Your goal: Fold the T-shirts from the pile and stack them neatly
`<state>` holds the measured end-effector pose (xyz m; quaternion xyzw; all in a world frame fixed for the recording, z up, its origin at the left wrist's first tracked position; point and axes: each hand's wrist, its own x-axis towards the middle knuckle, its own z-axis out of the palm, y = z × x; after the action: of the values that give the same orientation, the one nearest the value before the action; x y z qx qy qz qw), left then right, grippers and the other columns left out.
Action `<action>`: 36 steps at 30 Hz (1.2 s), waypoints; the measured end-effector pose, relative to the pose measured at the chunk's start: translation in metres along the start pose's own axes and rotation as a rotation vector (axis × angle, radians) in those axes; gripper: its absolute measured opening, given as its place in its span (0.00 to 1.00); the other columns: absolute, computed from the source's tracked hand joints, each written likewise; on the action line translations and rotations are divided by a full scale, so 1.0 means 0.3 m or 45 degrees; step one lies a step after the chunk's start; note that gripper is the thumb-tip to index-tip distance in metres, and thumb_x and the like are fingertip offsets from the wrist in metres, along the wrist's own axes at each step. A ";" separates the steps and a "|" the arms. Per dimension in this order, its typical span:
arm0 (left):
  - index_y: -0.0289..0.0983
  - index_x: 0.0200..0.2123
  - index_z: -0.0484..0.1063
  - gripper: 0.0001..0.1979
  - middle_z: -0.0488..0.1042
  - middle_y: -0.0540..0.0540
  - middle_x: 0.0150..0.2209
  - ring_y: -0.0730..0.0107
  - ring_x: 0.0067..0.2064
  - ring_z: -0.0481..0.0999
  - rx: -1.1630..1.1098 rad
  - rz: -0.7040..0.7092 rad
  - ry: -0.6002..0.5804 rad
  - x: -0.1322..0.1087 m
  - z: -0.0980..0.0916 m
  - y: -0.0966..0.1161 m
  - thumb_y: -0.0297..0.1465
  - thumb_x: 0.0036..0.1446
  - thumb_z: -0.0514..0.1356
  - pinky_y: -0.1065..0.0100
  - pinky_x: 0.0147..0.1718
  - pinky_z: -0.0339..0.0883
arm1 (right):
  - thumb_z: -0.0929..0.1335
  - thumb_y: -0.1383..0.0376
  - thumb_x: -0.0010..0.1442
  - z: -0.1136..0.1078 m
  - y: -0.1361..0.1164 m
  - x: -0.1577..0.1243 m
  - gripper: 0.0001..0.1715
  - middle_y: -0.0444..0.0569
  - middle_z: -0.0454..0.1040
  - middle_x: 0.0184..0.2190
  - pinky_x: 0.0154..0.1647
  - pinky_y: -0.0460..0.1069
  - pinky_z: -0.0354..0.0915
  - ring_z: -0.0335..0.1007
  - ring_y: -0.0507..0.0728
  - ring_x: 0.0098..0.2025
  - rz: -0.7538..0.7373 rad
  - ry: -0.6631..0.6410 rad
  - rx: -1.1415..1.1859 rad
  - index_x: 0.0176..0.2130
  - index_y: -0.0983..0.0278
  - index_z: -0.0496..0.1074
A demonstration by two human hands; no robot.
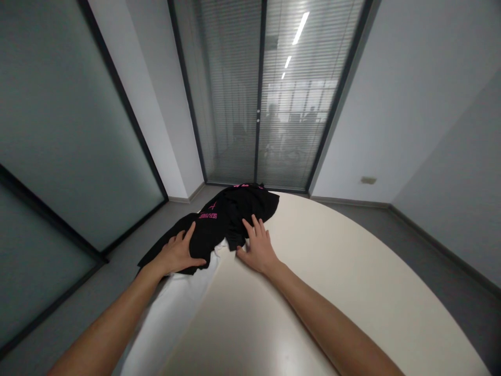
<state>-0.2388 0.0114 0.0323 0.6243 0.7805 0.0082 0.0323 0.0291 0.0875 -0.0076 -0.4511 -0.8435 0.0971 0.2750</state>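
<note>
White table (336,256) beneath black garment (217,227)

Left forearm (117,316), lower left of frame, and right forearm (329,321), lower right: both bare, tapering toward wrists. Left hand (177,255), right hand (260,250): bare, slim-fingered.

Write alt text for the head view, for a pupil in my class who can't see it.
A person's left hand and right hand, fingers spread, are at a rumpled black garment with pink print on a pale, curved-edged table. White cloth shows beside it; beyond are glass panels with blinds.
</note>
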 end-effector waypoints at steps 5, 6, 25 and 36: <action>0.28 0.69 0.52 0.39 0.74 0.28 0.52 0.43 0.52 0.78 0.203 -0.041 0.187 0.003 -0.029 0.046 0.38 0.59 0.57 0.54 0.50 0.68 | 0.71 0.54 0.55 -0.009 -0.162 -0.170 0.47 0.62 0.48 0.71 0.67 0.72 0.47 0.40 0.73 0.72 -0.126 -0.241 0.015 0.68 0.63 0.57; 0.29 0.67 0.55 0.35 0.75 0.29 0.50 0.44 0.50 0.79 0.245 -0.040 0.171 0.000 -0.045 0.059 0.35 0.59 0.57 0.54 0.49 0.69 | 0.71 0.54 0.56 -0.009 -0.194 -0.204 0.43 0.62 0.54 0.69 0.68 0.72 0.47 0.46 0.72 0.71 -0.161 -0.266 0.026 0.66 0.63 0.60; 0.35 0.60 0.66 0.28 0.79 0.33 0.46 0.47 0.47 0.80 0.354 0.056 0.259 -0.084 -0.247 0.239 0.25 0.55 0.58 0.57 0.44 0.72 | 0.64 0.67 0.62 0.120 -0.508 -0.089 0.17 0.63 0.77 0.49 0.59 0.58 0.65 0.71 0.64 0.56 -0.332 -0.520 -0.046 0.47 0.70 0.76; 0.37 0.55 0.74 0.29 0.80 0.38 0.48 0.53 0.48 0.80 0.079 0.030 0.055 -0.003 -0.320 0.202 0.36 0.47 0.64 0.67 0.39 0.71 | 0.69 0.49 0.57 0.048 -0.566 -0.244 0.40 0.64 0.78 0.47 0.42 0.60 0.74 0.78 0.70 0.46 -0.094 -0.629 0.426 0.61 0.69 0.62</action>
<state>-0.1853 0.0266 0.1314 0.6339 0.7734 -0.0024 -0.0041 -0.0667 -0.0684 0.0227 -0.3313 -0.8729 0.3316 0.1353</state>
